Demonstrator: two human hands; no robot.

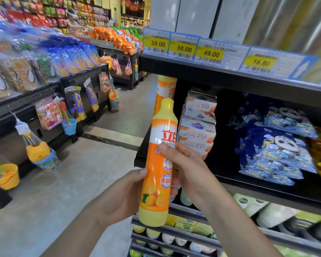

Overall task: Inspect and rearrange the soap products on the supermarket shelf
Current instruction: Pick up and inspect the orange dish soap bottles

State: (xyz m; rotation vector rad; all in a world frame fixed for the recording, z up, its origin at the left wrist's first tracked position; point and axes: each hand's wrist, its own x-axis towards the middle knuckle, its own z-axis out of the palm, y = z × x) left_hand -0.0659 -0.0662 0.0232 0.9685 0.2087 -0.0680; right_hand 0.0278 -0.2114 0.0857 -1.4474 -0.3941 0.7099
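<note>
Item held: one detergent bottle (158,162), tall, slim, smooth glossy plastic, yellow cap and base, orange-and-white label printed with citrus fruit. It stands nearly upright in front of the shelf's end, clear of the boards, its top tipped slightly toward the shelving.

Grip, left: my left hand (119,197) cups the lower half from the aisle side, thumb laid across the front of the label, fingers wrapped behind; their tips show at the far edge.

Grip, right: my right hand (185,164) clasps the middle of the bottle from the shelf side, thumb pressed on the label just above my left thumb.

Directly behind the held bottle: a second bottle (165,88) of the same make, standing at the shelf corner, its cap just under the board above.

Beside my right hand, shelf-ward: a stack of boxed soap bars (198,125), white-and-orange card cartons, stacked unevenly.

Further along from the stack: blue patterned soft packs (274,145) with a panda print, leaning.

Above the grip: a row of yellow price tags (209,52) in blue plastic holders on the shelf edge.

Below the grip: lower shelf rails (185,232) with small pale bottles and green-and-yellow cartons.

Past my left hand: the tiled aisle floor (67,182) and toy buckets (5,175) hanging in nets.
</note>
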